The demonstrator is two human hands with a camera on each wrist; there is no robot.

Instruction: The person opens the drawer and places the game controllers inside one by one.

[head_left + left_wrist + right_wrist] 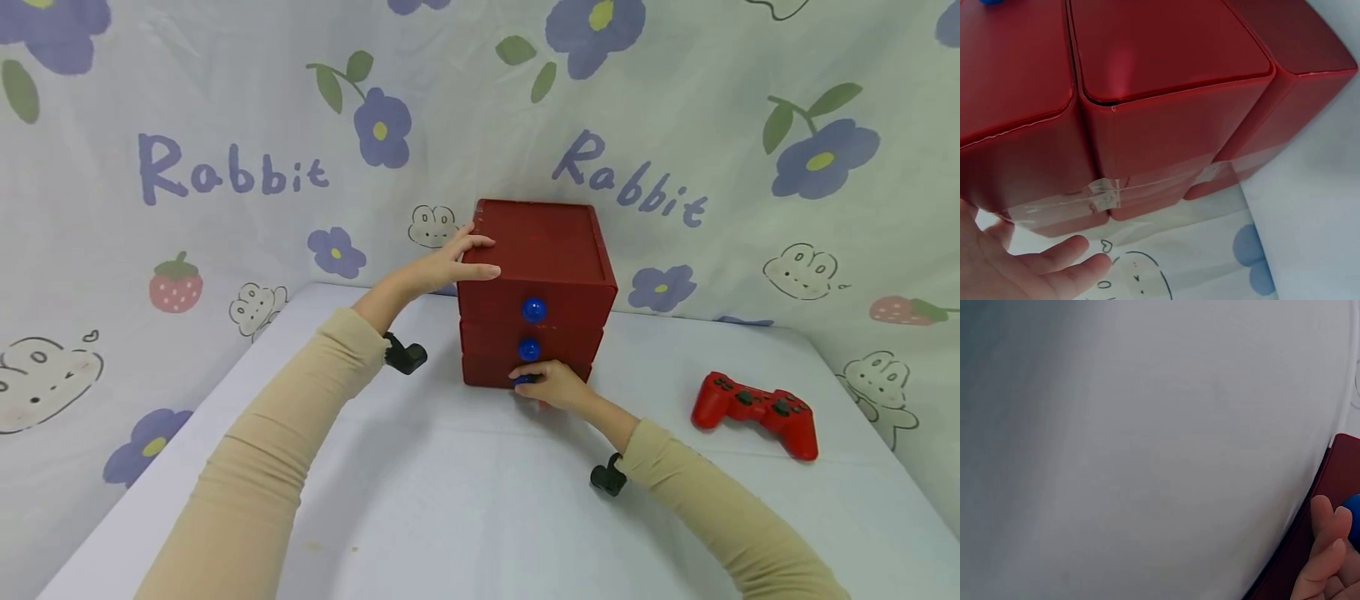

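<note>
Both grips on a red three-drawer cabinet (536,242) set on a white worktop (465,483).
The right grip (561,387) pinches the lowest blue knob (524,380); the left grip (450,260), fingers spread, lies above and left of it at the cabinet's top edge, apparently to steady it against force at the knob. Two upper blue knobs (534,310), presumably drawer handles, sit above the right grip. Near the left grip, clear tape (1105,194) probably binds the stacked units. A red game controller (753,407) lies untouched, well right of the right grip.
</note>
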